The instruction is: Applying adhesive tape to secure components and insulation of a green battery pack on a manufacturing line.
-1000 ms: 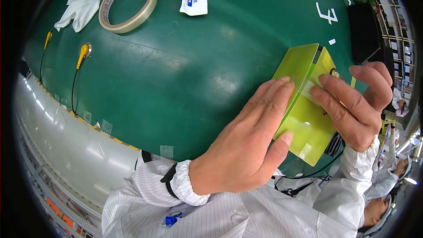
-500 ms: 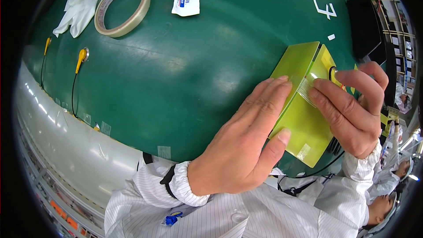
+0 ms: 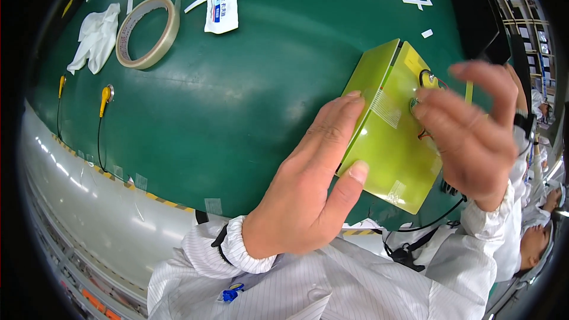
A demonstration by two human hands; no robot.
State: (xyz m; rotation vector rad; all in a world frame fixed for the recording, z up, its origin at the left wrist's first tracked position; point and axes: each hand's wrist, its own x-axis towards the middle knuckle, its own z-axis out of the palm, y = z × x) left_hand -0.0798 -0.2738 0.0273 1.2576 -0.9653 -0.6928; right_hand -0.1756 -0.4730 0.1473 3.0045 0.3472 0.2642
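Lighting bright; local motion blur; distortion toward the rim.
Soft glare lies on the green table left of the yellow-green box, which carries small highlights; the pale floor, farther left, shows bright streaks. The left hand on the box is sharp; the right hand, at the box's right, is motion-blurred. Well left of the box, the table edge bows.

White smock at 6 o'clock has fine dark pinstripes, gathered cuffs. Black band rings left sleeve, 7 o'clock. Small blue piece sits on front. Left hand, right hand bare.
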